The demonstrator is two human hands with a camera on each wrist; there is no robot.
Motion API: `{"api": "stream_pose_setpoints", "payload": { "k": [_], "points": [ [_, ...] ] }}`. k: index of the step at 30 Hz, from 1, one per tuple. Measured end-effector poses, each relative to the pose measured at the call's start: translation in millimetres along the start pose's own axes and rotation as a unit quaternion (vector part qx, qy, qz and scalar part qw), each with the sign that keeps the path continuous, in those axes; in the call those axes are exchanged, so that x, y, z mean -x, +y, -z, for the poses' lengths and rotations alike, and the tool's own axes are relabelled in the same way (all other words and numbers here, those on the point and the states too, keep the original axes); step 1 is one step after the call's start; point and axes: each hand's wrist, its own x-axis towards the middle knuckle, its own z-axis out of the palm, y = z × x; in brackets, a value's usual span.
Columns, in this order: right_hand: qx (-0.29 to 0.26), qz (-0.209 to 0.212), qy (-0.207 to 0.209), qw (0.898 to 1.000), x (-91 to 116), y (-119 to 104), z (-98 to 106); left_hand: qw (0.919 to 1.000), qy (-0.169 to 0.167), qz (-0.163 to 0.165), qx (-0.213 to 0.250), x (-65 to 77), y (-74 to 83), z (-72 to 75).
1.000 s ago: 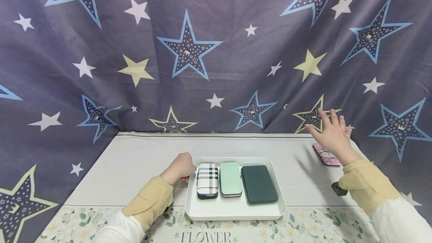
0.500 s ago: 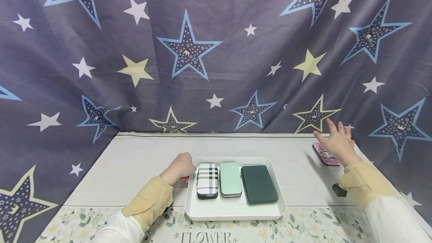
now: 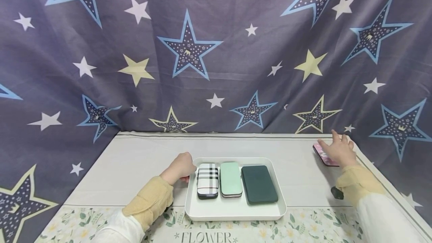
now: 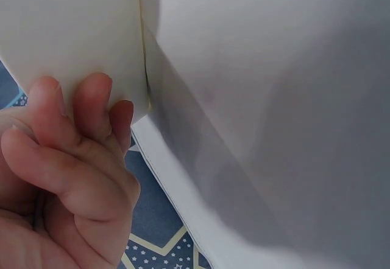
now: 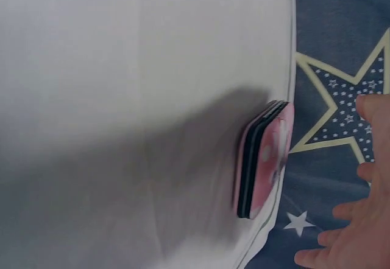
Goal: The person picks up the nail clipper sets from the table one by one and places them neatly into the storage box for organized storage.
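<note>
A white tray (image 3: 236, 212) holds a black-and-white plaid case (image 3: 207, 181), a mint green case (image 3: 231, 179) and a dark green case (image 3: 259, 184), side by side. At its left rim my left hand (image 3: 179, 167) grips the tray; in the left wrist view its curled fingers (image 4: 91, 98) lie against the tray wall. Far right, my right hand (image 3: 341, 152) is above and beside a pink patterned case (image 3: 324, 156), fingers spread, and partly covers it. The right wrist view shows this case (image 5: 271, 165) with a dark edge band, apart from the visible fingers (image 5: 350, 211).
The white table cover (image 3: 141, 160) has a floral strip with the word FLOWER (image 3: 206, 237) at the front. A dark curtain with stars (image 3: 202, 93) hangs along the back and sides. A small black object (image 3: 337, 193) is at my right wrist.
My right hand has come down and slightly to the right, closer to the pink case. The left hand, the tray and its cases look unmoved.
</note>
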Motion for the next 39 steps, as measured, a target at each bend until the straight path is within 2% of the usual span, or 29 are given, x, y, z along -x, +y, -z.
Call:
{"api": "stream_pose_setpoints", "payload": {
  "k": [5,13,17,21,31,39],
  "points": [
    [0.014,-0.012,-0.004,1.000,-1,1,-6,1.0000,-0.002,0.004,-0.002,0.3,0.5,0.4],
    [0.034,-0.092,-0.023,0.995,-7,0,-21,0.9999,-0.006,0.009,-0.003,-1.4,0.7,2.6],
    [0.026,-0.132,-0.035,0.990,-10,2,-28,0.9999,-0.005,0.012,-0.001,-1.4,0.8,3.9],
    [0.019,-0.153,-0.041,0.987,-12,4,-30,0.9999,-0.004,0.013,0.000,-0.9,1.2,4.9],
    [0.029,-0.151,-0.028,0.988,-8,10,-27,0.9998,-0.013,0.013,0.007,-1.3,1.1,3.3],
    [0.029,-0.127,-0.029,0.991,-7,6,-23,0.9998,-0.015,0.012,0.010,-1.0,0.0,1.8]
  ]
}}
